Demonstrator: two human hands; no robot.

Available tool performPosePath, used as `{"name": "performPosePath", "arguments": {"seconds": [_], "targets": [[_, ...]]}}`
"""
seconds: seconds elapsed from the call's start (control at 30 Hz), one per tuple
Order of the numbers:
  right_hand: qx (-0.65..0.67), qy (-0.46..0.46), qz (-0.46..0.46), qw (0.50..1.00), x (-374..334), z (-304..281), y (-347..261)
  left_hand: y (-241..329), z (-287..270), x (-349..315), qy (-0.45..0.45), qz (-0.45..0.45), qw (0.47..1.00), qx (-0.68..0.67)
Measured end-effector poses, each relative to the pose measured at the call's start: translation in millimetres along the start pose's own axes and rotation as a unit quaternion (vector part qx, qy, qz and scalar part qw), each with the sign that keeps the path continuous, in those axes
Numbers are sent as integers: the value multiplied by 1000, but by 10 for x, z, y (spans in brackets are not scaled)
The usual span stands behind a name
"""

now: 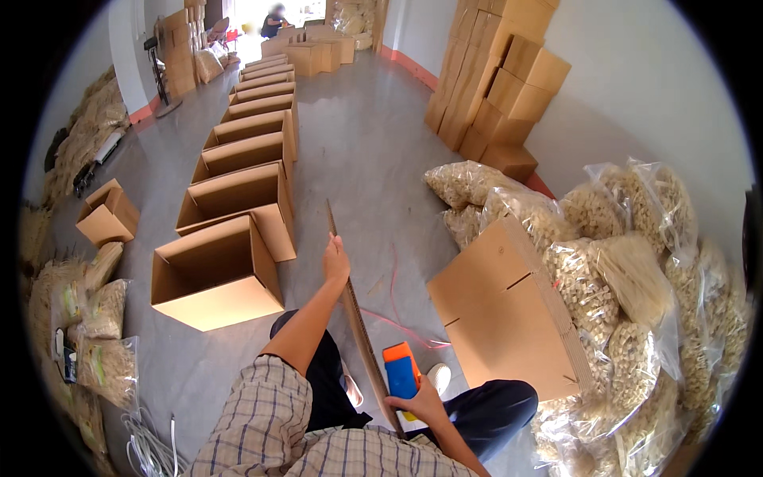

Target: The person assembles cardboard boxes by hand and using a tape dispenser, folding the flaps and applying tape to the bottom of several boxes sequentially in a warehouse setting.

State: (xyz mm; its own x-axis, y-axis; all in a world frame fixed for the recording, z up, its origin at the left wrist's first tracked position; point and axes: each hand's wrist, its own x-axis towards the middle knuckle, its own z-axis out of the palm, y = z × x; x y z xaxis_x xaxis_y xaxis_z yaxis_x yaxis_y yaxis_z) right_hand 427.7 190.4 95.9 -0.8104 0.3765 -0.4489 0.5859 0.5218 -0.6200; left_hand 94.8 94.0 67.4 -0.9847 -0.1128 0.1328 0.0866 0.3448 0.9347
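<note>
Clamping its fingers on one sheet [362, 334], the left hand [337, 261] holds it between two knees [502, 393]; the right hand [427, 404], fingers closed, holds one tool [401, 377]. At least eight boxes [234, 314] stand nearer the left edge of the floor [358, 143].

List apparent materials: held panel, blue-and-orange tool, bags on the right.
Panel: likely corrugated cardboard, matte brown; its edge looks rough and ridged.
Blue-and-orange tool: probably smooth plastic, given its even, saturated colours; painted metal is possible.
Bags: clear, glossy plastic film, shown by highlights and creases; pale pieces inside may be wood or bamboo.
</note>
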Motion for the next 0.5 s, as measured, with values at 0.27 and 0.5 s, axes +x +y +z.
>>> {"name": "performPosePath", "arguments": {"seconds": [0.27, 0.5], "targets": [[36, 102, 36, 993, -42, -331, 111, 45, -414, -26, -11, -15, 997, 76], [-73, 260, 5, 963, -210, -377, 4, -389, -789, 290, -132, 40, 985, 105]]}}
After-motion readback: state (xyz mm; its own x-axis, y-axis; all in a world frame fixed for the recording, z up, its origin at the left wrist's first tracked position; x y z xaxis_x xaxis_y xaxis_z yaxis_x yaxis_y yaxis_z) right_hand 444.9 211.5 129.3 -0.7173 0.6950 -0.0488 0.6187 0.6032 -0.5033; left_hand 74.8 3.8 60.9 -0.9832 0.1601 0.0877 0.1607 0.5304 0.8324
